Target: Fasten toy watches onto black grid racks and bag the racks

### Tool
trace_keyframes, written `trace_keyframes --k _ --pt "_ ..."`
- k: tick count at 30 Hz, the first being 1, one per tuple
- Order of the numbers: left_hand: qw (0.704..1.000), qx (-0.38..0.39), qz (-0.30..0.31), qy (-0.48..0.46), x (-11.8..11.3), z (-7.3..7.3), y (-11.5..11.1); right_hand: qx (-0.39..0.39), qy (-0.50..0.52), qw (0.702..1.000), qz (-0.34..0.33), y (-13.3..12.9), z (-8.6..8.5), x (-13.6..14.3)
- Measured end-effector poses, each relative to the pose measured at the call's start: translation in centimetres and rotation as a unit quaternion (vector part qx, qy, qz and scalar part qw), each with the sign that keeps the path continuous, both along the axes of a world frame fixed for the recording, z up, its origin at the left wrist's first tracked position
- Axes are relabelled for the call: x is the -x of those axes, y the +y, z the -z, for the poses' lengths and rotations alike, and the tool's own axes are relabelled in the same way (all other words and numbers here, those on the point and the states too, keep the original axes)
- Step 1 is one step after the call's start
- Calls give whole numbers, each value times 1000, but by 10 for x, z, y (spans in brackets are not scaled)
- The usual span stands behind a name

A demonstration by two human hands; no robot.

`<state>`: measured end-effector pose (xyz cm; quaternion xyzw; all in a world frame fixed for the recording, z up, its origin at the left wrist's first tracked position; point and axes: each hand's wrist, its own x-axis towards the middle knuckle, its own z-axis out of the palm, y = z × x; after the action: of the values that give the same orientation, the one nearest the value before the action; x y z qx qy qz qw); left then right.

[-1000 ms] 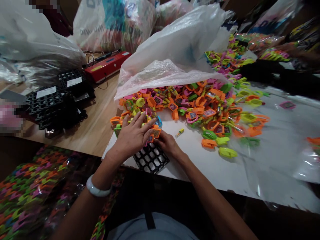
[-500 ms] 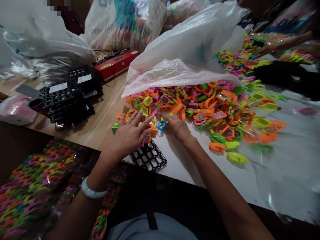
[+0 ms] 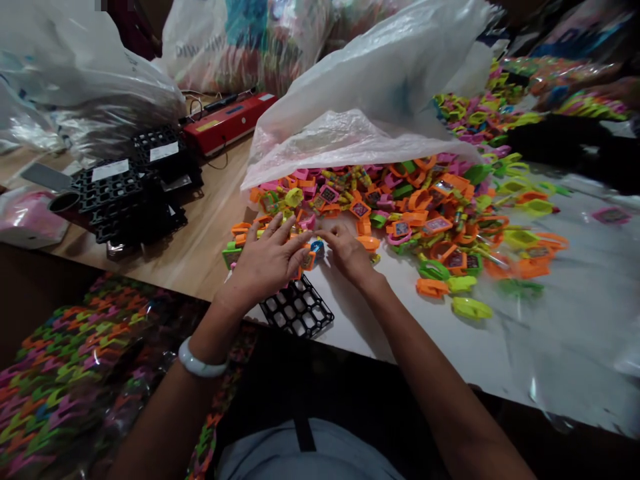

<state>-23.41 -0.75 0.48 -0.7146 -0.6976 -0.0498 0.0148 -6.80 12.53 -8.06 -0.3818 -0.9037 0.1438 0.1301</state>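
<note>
My left hand (image 3: 267, 260) lies palm down with spread fingers over a small group of bright plastic toy watches, orange, green and pink ones showing around it. Just right of its fingertips is a blue toy watch (image 3: 317, 247). Beside that, my right hand (image 3: 349, 252) points its index finger toward the left hand; its other fingers are bent and partly hidden, and I see nothing held in it. Below the left hand, a black grid tray (image 3: 299, 310) rests at the table edge, its upper corner covered. A large heap of toy watches (image 3: 425, 213) spreads behind and right of my hands.
A big translucent plastic bag (image 3: 370, 100) lies open over the heap. Left of it are a red sealing machine (image 3: 227, 123) and stacked black grid trays (image 3: 135, 200). Filled bags stand behind. More colourful pieces (image 3: 75, 373) lie below the table at left. Another person's arm shows far right.
My right hand has shifted slightly left and up, its index finger now stretched out. A blurred orange piece above it is no longer there. My left hand stays over the small group.
</note>
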Motion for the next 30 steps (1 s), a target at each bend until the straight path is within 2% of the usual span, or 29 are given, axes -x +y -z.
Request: trace_keyframes --k 3,6,8,10,12,14,15,18,23,30 --pt "1000 -3 -5 -8 0 0 -1 27 16 1000 1 2 4 3" --pt "1000 -13 0 -16 0 1 -2 57 131 989 46 -4 9 -12" --pt "1000 -16 -1 -20 0 2 -1 138 240 957 82 -16 9 -24" --pt "1000 -16 -9 -24 -2 4 3 257 332 903 93 -36 7 -30" --pt "999 -13 -16 -32 -4 4 11 353 389 848 73 -61 4 -29" --pt "999 -8 -18 -44 -7 4 20 412 395 820 38 -84 4 -20" --pt "999 -4 -17 -50 -8 3 24 426 384 819 22 -94 6 -13" --pt "998 7 -14 -62 -11 1 34 403 334 852 -22 -109 17 5" --pt "997 20 -10 -75 -9 0 38 267 265 923 -80 -103 33 14" --pt "995 22 3 -94 -5 0 38 100 156 978 -99 -115 43 21"
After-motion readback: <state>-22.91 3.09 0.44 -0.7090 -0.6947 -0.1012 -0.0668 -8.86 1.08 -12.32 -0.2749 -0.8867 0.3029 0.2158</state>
